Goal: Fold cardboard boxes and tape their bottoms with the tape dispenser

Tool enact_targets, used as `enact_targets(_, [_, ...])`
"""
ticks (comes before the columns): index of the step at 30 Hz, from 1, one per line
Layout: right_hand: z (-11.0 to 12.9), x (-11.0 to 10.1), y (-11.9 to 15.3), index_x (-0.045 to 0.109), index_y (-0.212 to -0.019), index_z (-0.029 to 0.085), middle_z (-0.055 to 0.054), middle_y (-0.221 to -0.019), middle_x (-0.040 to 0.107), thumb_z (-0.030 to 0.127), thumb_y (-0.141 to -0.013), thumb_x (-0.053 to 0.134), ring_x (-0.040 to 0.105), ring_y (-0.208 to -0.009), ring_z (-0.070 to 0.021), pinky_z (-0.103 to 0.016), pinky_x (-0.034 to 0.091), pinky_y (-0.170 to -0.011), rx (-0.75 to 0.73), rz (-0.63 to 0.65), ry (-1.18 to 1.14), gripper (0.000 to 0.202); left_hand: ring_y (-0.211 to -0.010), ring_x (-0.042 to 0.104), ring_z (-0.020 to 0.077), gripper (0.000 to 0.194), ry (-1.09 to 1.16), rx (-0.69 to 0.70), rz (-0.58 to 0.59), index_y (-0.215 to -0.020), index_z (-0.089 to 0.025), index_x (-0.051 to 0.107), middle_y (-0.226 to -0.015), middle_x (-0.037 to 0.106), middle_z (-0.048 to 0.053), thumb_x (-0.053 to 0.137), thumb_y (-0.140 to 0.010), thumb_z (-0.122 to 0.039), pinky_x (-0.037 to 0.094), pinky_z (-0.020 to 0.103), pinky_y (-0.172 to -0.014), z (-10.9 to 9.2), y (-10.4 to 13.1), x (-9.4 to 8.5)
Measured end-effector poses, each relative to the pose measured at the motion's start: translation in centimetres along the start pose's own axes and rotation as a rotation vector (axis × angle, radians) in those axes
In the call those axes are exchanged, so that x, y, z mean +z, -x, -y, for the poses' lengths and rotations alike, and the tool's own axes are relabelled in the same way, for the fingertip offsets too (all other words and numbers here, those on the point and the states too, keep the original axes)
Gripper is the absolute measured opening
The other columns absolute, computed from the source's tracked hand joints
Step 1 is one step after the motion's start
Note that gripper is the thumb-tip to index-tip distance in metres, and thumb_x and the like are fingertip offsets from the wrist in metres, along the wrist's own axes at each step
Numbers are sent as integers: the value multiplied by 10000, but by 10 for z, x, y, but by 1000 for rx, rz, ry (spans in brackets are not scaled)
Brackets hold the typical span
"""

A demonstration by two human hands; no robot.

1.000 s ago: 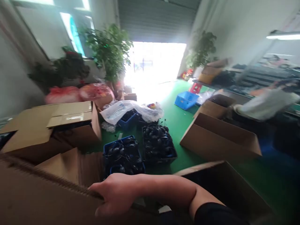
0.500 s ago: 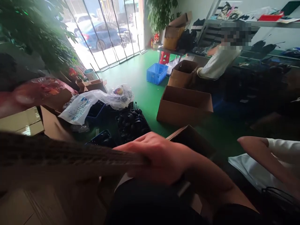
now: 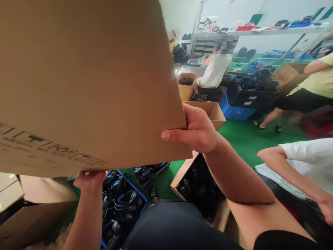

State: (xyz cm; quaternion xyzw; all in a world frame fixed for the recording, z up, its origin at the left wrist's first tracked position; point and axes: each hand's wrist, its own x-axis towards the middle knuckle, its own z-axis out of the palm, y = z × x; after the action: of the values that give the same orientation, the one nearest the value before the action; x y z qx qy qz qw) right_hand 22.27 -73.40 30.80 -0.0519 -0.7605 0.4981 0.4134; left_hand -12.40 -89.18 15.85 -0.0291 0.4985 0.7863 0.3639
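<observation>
A large flattened cardboard box (image 3: 91, 80), brown with dark printed symbols near its lower edge, stands raised in front of me and fills the upper left. My right hand (image 3: 199, 130) grips its right edge, thumb on the near face and fingers behind. Under the lower edge, my left hand (image 3: 91, 178) holds the cardboard, its fingers mostly hidden behind it. Below, a blue crate (image 3: 142, 194) holds several dark headphones (image 3: 122, 199). An open carton (image 3: 179, 177) with dark items inside sits by my right forearm.
At right, a seated person's arm (image 3: 293, 173) is close to mine. Another person in a white shirt (image 3: 214, 71) sits at the back bench; a person in yellow (image 3: 316, 81) is at far right. Black and blue bins (image 3: 236, 113) and an open carton (image 3: 217, 116) stand on the green floor (image 3: 239, 137).
The cardboard, earlier low and almost edge-on, now stands up with its broad face toward me. My left hand has come into view, and my view has turned to the right.
</observation>
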Motion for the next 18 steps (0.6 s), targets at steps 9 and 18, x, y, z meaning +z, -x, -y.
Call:
enact_targets(9, [0,7,-69,773,-1083,159,46,-970,776,382,-816,933,722,-877,-95,-241,593,-806,-60,-322,122,383,-1257,762,232,537,279,-172,-10,-1398,-278,674,-1272,810,92,342,-976,-298,631,469,-1021,-22,-90,68])
enact_targets(18, [10,-27,-99,846,-1080,191,42,-1117,836,195,-769,934,743,-940,-104,-282,555,-863,-154,-478,188,323,-1422,620,256,549,275,-176,257,-1364,-115,587,-1347,747,164,164,-1097,-340,515,498,-1180,-33,-136,154])
